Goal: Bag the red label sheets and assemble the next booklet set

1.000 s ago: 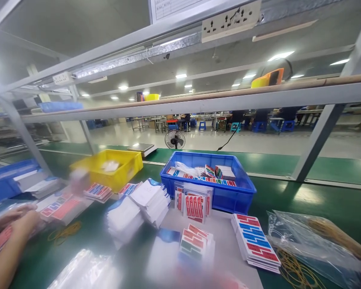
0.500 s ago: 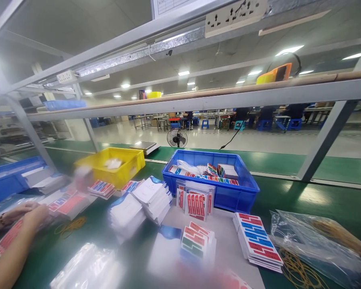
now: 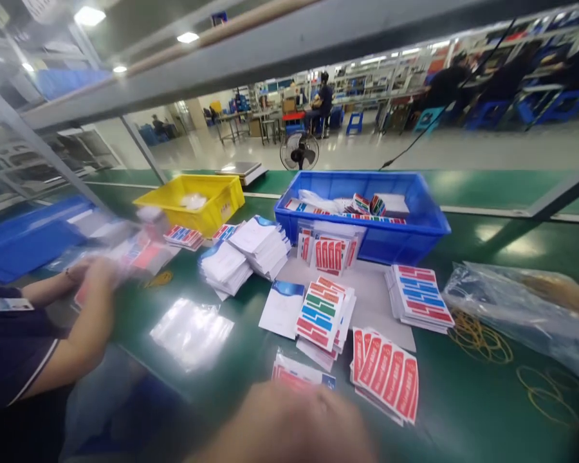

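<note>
Both hands are blurred together at the bottom centre, my left hand (image 3: 251, 421) beside my right hand (image 3: 340, 421). Their closed fingers are around the near end of a clear packet with red cards (image 3: 296, 373); single fingers are smeared. Just right of them lies a fanned stack of red-striped cards (image 3: 388, 376). Beyond the packet are a stack of multicoloured cards (image 3: 321, 312) and a white booklet with a blue top (image 3: 282, 308). Filled clear packets (image 3: 330, 254) lean against the blue bin (image 3: 386, 238).
White booklet piles (image 3: 258, 244) stand left of centre, before a yellow bin (image 3: 222, 202). Clear bags (image 3: 190, 331) lie nearer. Another card stack (image 3: 422, 296), rubber bands (image 3: 480, 337) and a plastic bag (image 3: 516, 315) are right. A co-worker (image 3: 24, 354) works at left.
The view has tilted down and swung left, showing more of the co-worker. My hands and the packet now show at the bottom, where only a reddish blur was before.
</note>
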Available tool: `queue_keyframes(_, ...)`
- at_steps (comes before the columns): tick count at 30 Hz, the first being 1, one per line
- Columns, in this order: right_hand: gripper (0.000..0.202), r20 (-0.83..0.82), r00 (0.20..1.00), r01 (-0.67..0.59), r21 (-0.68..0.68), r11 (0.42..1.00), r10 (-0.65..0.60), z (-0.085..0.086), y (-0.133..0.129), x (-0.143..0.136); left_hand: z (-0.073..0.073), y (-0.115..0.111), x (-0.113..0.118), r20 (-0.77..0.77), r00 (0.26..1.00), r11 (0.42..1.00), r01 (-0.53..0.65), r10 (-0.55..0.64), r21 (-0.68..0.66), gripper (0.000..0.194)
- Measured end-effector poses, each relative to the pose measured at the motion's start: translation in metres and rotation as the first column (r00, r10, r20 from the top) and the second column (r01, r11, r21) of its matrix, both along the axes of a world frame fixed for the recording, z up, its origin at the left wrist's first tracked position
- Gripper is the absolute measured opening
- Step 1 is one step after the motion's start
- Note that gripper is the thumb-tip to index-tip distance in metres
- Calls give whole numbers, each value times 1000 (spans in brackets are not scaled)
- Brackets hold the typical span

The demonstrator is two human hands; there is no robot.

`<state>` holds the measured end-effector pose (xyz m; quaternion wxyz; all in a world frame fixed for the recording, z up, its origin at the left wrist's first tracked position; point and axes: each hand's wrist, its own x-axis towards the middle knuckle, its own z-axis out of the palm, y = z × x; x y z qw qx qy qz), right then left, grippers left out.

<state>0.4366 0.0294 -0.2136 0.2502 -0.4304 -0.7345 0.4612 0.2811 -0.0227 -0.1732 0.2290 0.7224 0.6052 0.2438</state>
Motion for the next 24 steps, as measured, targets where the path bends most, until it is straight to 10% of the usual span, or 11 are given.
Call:
queue_keyframes(5,30,50,998,-31,-47,998,33,-2,-4,-6,0,8,-6,40,999,999,33,-32,-42,16)
queue_keyframes(12,30,43,999,17,-53,998,-15,-9,0,14,10,4,-50,44,928,926,-373,371,60,20)
queue_keyframes(16,44,-67,965,251,-58,966,-254,-10,-8,30,24,-3,-77,112,806,755,-585,581,295,19)
queue_keyframes(20,84,-141,809,587,164,793,-570,-21,-16,37,34,-6,-92,288,707,551,-693,646,464,10)
queue_keyframes(24,72,-64,932,360,99,928,-356,-41,-14,38,30,-2,-87,467,674,639,-724,573,261,12)
